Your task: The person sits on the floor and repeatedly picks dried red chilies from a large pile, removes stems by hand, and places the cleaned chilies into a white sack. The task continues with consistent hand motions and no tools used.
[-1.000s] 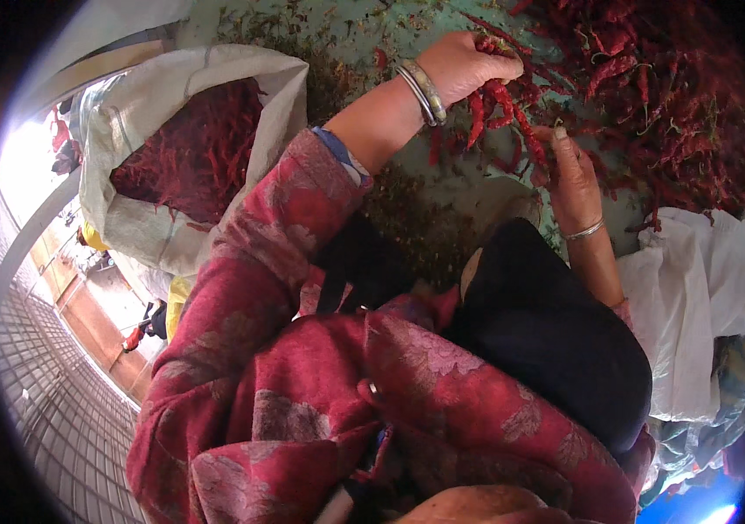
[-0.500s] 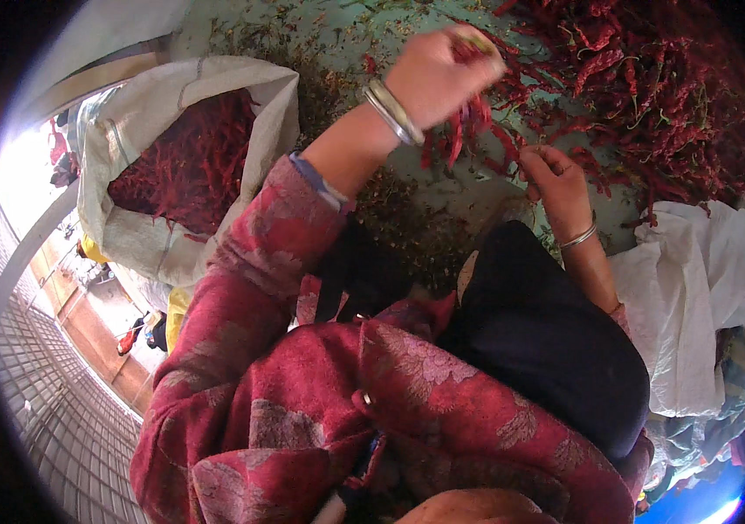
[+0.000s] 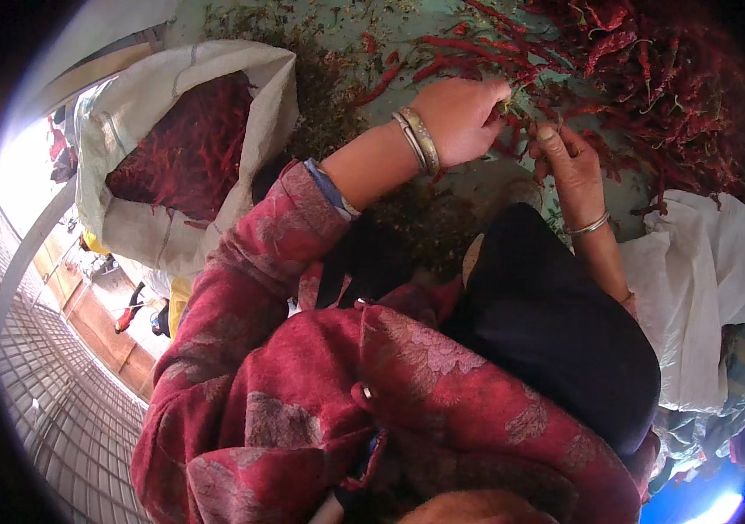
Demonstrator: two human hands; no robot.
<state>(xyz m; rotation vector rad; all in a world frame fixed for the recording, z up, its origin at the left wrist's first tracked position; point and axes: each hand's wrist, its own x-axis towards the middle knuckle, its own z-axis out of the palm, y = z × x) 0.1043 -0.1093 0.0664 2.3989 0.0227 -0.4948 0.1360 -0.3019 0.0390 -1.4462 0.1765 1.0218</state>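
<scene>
My left hand (image 3: pixel 462 122), with bangles at its wrist, is closed on dried red chilies, their greenish stems (image 3: pixel 507 106) showing at the fingertips. Part of what it grips is hidden behind the fingers. Close beside it, to the right, my right hand (image 3: pixel 571 166) pinches thumb against fingers at the stem end of a dried chili, mostly covered by the fingers. Loose red chilies (image 3: pixel 446 65) lie just beyond both hands on the pale green surface (image 3: pixel 407 100). A large heap of dried chilies (image 3: pixel 652 87) spreads at the far right.
An open white woven sack (image 3: pixel 272 96) holding red chilies (image 3: pixel 185 148) stands at the left. Stem and leaf scraps (image 3: pixel 320 87) litter the surface beside it. White cloth (image 3: pixel 695 288) hangs at the right, and a wire mesh panel (image 3: pixel 49 410) curves along the lower left.
My left hand has come down and nearer to me, so its fingertips now meet my right hand's. The right hand has shifted only slightly, staying pinched.
</scene>
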